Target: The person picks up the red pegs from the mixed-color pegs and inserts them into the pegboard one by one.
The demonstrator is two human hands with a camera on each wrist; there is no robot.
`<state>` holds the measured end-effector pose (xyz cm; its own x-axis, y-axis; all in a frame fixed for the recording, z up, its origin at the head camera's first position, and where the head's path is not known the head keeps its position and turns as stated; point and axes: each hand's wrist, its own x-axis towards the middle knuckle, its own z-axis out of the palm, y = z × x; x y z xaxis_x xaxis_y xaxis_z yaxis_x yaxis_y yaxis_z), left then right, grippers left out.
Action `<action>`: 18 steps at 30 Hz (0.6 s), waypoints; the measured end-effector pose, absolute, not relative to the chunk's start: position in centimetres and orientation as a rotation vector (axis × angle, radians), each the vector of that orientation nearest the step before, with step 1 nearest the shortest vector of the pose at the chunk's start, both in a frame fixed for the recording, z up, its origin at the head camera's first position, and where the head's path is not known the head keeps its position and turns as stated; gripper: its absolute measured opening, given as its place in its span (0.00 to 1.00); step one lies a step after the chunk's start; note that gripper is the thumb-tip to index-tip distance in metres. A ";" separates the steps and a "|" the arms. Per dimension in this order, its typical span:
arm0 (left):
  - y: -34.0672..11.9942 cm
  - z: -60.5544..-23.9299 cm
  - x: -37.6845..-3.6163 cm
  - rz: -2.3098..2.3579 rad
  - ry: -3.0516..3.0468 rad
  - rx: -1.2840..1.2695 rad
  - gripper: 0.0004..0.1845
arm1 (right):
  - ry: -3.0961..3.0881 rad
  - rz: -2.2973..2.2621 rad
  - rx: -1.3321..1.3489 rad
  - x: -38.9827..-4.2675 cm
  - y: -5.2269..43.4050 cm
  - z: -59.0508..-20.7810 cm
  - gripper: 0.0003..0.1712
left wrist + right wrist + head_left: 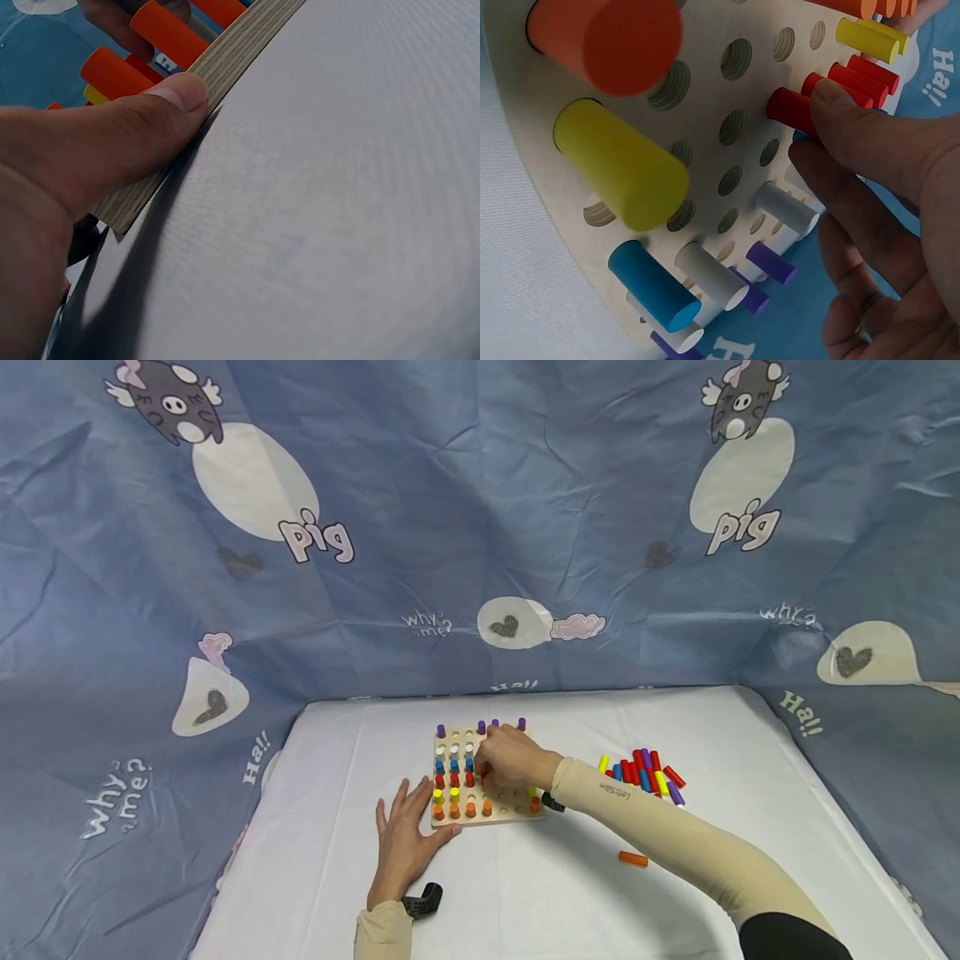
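A wooden pegboard (pixel 517 817) lies on the white table, with rows of coloured pegs standing in its holes. My right hand (pixel 513 756) is over the middle of the board. In the right wrist view its thumb and index finger pinch a red peg (pixel 789 111), which stands at a hole beside other red pegs (pixel 849 90). My left hand (pixel 405 843) is spread at the board's near left corner, its fingers along the left side. In the left wrist view the thumb (pixel 142 127) presses the board's layered edge (pixel 240 56), close to orange pegs (pixel 169 34).
Right of the board lies a loose pile of red, blue, yellow and purple pegs (pixel 645 768), partly behind the right forearm. A single orange peg (pixel 633 859) lies nearer on the table. Blue printed cloth (pixel 480 527) hangs behind and at the sides.
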<state>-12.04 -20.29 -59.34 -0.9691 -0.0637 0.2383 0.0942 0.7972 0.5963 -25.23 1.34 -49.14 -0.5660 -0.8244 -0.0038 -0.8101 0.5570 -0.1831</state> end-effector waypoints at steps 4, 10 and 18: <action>-20.3 -59.3 -12.1 -0.921 -2.747 -0.022 0.48 | 2.699 -0.251 -1.437 -25.4 1.5 -49.1 0.11; -20.2 -59.3 -12.1 -0.915 -2.743 -0.021 0.49 | 2.716 -0.265 -1.444 -25.5 2.3 -48.4 0.11; -20.2 -59.3 -12.1 -0.919 -2.749 -0.015 0.49 | 2.722 -0.357 -1.491 -26.0 4.6 -46.7 0.10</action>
<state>-12.07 -20.21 -59.35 -0.9706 -0.0662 0.2312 0.0862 0.8019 0.5913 -26.04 4.62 -46.70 -0.5446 -0.8335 0.0937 -0.8295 0.5186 -0.2075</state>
